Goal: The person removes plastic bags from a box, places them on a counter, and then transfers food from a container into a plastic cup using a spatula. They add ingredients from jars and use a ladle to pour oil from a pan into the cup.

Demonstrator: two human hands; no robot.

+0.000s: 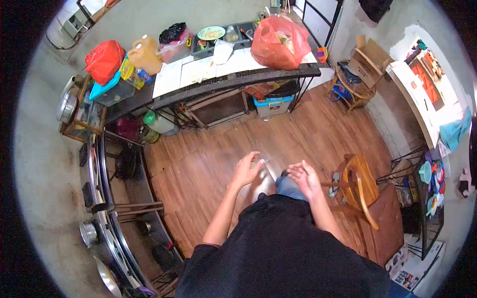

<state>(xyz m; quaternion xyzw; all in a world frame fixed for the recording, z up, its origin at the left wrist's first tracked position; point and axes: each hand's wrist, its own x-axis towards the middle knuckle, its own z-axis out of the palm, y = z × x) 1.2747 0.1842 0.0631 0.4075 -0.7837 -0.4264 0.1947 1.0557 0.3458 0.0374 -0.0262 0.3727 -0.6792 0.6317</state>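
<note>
Hovering apart, two bare hands face each other above a wood-plank floor

The left hand [244, 171] and right hand [305, 180] are raised in front of the black shirt [278, 243], a gap between them, fingers loosely spread and nothing visible in either grasp. The nearest furniture, a wooden chair [368, 191], stands to the right; the right hand is the nearer one. Its curved rail sweeps away from the person's front, roughly fore and aft, though the lens bends every line. Grey slippers [334, 184] lie between that hand and the chair.

The chair is glossy and honey-brown, its edges rounded; the floor [213, 154] shows streaky reddish grain. Well ahead, a dark-edged table [238, 78] with a pale tiled top bears a crinkled, translucent red plastic bag [279, 43], bulging with contents too obscured to name.
</note>
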